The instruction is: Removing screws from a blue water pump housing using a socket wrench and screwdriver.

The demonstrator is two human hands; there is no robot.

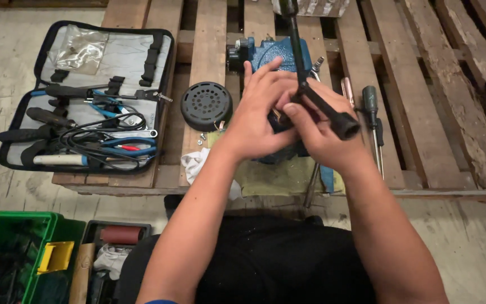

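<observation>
Nearest the camera, at the lower left, stand a green toolbox [12, 236] with a yellow latch and a dark tray [116, 236] holding a red-brown roll. Both forearms reach out over a wooden pallet [423, 112]. The right hand [324, 138] grips a black cross-shaped socket wrench [322, 107], its fingers curled tight around the junction of the arms; 1 socket end juts toward the lower right, past the knuckles, and 1 shaft rises beyond the top edge. The left hand [260, 115] lies against the right hand, its fingers extended side by side and pressing onto the work; what they touch is hidden. Under both hands sits a blue electric motor [277, 53] on a yellowish cloth [271, 180]. Left of it lie a black perforated fan cover [206, 106] and an open zip tool case [85, 95]. Right of the hands lies a green-handled screwdriver [371, 107].
</observation>
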